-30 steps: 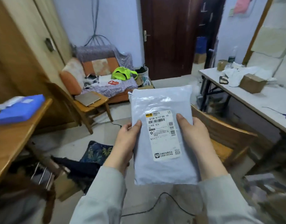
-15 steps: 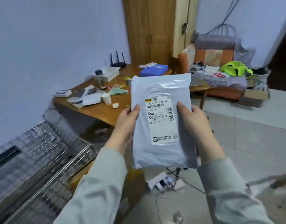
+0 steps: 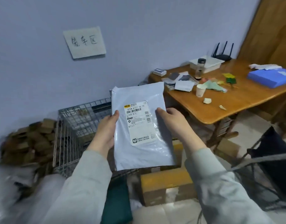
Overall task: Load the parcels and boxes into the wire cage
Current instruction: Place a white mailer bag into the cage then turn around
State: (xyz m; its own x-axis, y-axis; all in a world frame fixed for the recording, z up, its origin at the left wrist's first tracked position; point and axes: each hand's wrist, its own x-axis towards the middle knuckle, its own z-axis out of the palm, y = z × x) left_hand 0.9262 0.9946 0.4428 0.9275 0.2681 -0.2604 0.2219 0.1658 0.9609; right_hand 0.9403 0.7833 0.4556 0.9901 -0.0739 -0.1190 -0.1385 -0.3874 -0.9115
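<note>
A flat, pale grey plastic parcel (image 3: 141, 126) is held upright at chest height, in front of a wire cage (image 3: 84, 120) against the wall. A white shipping label with barcodes and "K117" faces the viewer. The left hand (image 3: 106, 131) and right hand (image 3: 173, 122) grip its side edges, thumbs on the front, fingers curled behind. A wooden table (image 3: 220, 101) stands to the right.

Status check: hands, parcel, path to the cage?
Left hand and right hand both grip the grey parcel, label up. Parcel not yet in the wire cage. Nothing visibly blocking the way.
</note>
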